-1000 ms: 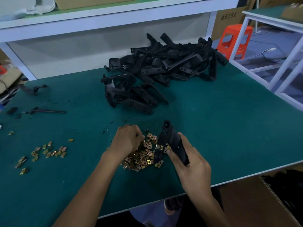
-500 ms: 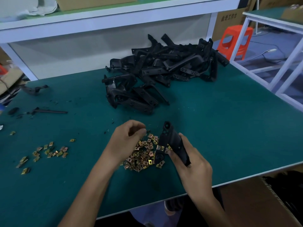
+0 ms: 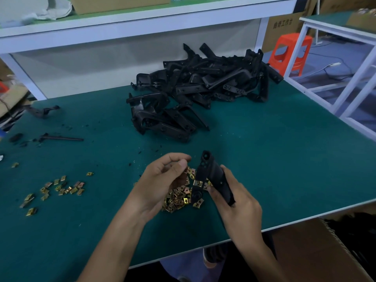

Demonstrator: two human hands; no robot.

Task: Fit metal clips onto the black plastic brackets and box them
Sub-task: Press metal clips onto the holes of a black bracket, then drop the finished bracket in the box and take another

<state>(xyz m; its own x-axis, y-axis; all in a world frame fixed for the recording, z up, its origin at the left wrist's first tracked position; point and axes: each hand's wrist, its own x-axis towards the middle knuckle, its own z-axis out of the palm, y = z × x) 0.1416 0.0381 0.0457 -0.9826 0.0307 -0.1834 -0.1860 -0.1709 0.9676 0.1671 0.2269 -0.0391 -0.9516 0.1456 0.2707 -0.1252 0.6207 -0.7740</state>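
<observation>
Left hand (image 3: 162,180) lifted off clip pile (image 3: 179,197); fingers (image 3: 182,164) pinched together, clip between them unseen. Right hand (image 3: 238,202) fingers clamped on bracket (image 3: 213,176). Fitting probably next.

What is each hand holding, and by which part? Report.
Right hand grips the black plastic bracket by its lower end, the holed tip free. Left hand is curled in a pinch; whether on a metal clip cannot be told.
</observation>
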